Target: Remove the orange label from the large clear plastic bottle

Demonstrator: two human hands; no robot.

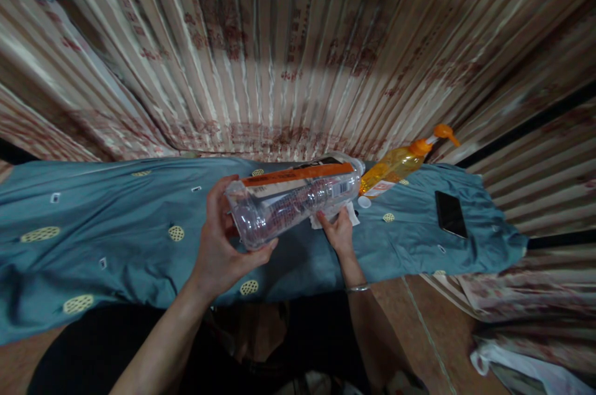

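Observation:
My left hand [223, 246] is wrapped around the base end of a large clear plastic bottle [279, 212] with an orange and white label. The bottle is tilted, its uncapped neck pointing to the right. Below its neck half, my right hand [339, 233] holds a white tissue [352, 215] close to or against the bottle's side; contact is hard to make out. A white bottle cap [364, 202] lies just right of the tissue. Behind it stands a pump bottle [393, 165] of yellow liquid with an orange pump head.
A black phone [451, 215] lies toward the right end of the surface, which is covered by a teal cloth [139, 240] with pineapple prints. Patterned curtains [261, 59] hang along the back and right side. White fabric or a bag [521, 364] shows at the lower right.

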